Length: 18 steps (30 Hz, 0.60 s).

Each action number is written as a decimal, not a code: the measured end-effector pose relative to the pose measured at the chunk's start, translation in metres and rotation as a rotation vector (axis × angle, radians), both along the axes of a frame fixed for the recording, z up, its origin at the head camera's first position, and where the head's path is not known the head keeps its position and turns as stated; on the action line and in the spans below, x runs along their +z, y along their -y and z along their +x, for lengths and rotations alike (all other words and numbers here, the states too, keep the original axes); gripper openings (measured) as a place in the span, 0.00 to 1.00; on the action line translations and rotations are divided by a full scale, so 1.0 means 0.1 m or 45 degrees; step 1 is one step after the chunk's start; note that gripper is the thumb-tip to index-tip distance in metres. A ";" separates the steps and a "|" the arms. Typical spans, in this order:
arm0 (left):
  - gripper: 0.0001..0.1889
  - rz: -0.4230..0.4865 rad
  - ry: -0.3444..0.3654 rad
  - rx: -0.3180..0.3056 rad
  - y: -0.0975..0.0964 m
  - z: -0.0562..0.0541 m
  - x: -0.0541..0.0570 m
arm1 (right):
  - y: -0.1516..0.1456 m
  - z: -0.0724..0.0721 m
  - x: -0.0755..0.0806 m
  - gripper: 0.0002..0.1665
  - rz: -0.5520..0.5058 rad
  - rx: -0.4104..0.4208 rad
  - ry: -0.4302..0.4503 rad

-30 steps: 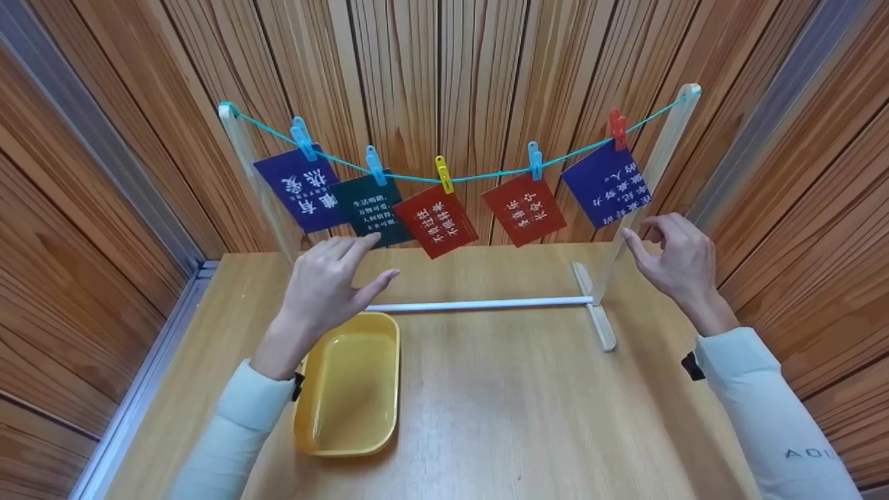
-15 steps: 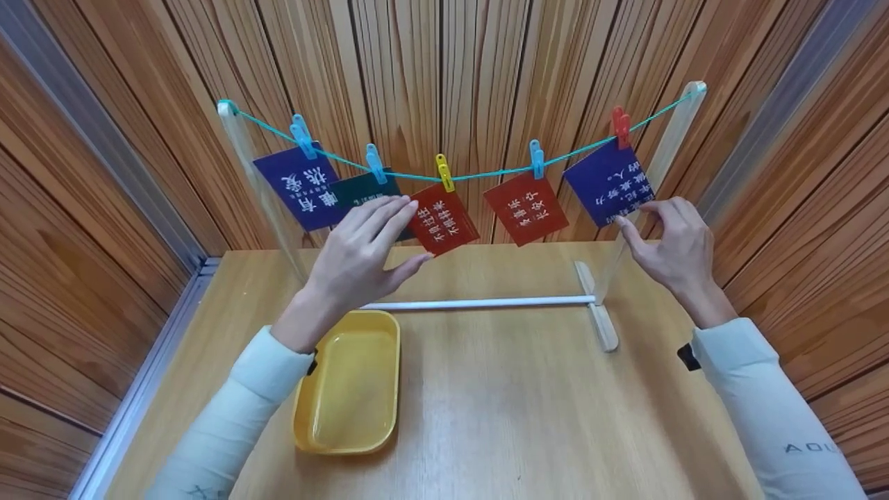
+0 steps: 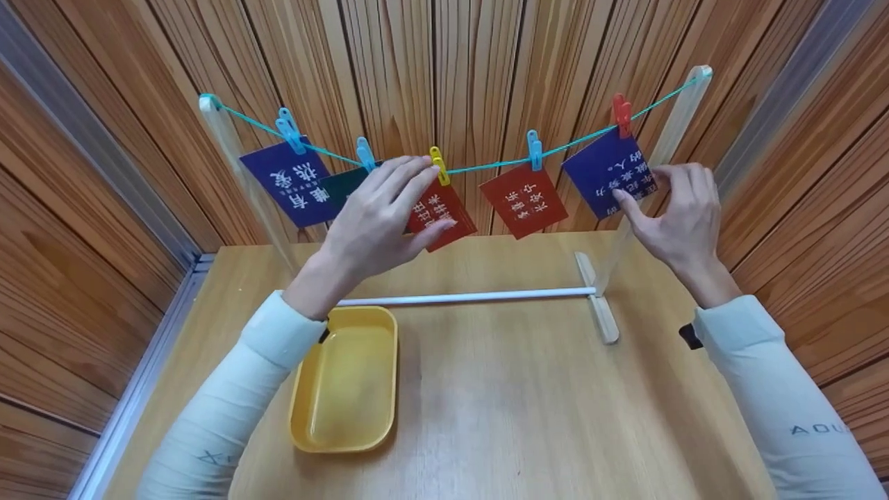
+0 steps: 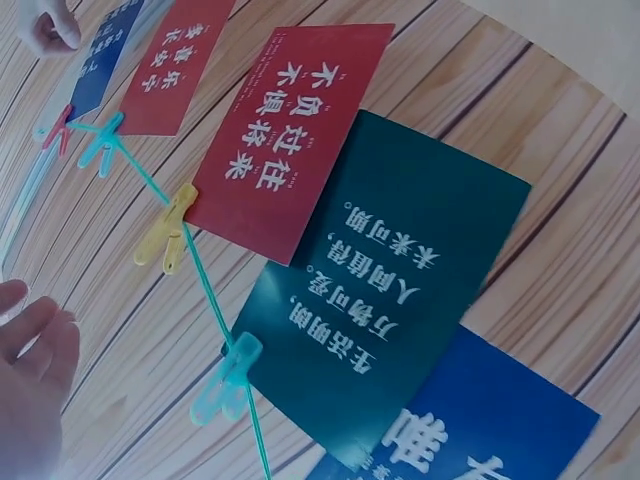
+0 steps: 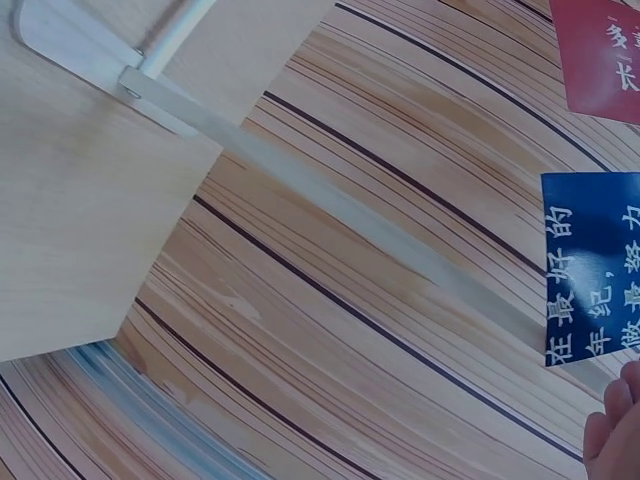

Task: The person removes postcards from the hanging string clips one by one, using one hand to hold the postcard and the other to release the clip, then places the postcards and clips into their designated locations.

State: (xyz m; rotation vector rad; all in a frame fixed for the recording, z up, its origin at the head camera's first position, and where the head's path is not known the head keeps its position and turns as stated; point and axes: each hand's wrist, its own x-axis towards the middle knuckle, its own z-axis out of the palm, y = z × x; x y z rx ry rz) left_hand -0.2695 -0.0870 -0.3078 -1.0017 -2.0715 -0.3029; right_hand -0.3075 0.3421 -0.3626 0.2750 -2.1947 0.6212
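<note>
Several printed cards hang from a green string (image 3: 479, 167) by plastic clips. My left hand (image 3: 378, 219), fingers extended, is in front of the green card (image 4: 385, 285) and left red card (image 3: 444, 219). Its fingertips overlap the yellow clip (image 3: 438, 167) in the head view, while the left wrist view shows them apart. My right hand (image 3: 684, 215) is by the right blue card (image 3: 603, 173), thumb and fingers spread, the thumb tip overlapping the card's lower part. A red clip (image 3: 622, 117) holds that card. Light blue clips hold the green card, the other red card (image 3: 524, 200) and the left blue card (image 3: 286, 182).
Wooden posts (image 3: 233, 160) carry the string at both ends. A white rod (image 3: 472, 297) and a foot (image 3: 603, 316) form the stand's base on the wooden table (image 3: 500, 403). A yellow tray (image 3: 351, 389) sits below my left forearm. Wood-panelled walls (image 3: 465, 62) surround the table.
My left hand has moved right and up, from the green card toward the yellow clip. My right hand has risen along the right blue card. The cards remain clipped to the string.
</note>
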 end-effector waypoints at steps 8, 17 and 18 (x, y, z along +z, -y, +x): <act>0.35 -0.002 0.026 0.007 -0.21 -0.13 0.03 | 0.04 0.01 0.08 0.38 -0.028 0.080 0.083; 0.39 -0.050 0.297 0.008 -0.50 -0.23 0.15 | 0.07 0.02 0.14 0.38 -0.018 0.129 0.085; 0.39 -0.063 0.321 0.010 -0.54 -0.25 0.16 | 0.07 0.02 0.14 0.38 -0.017 0.134 0.101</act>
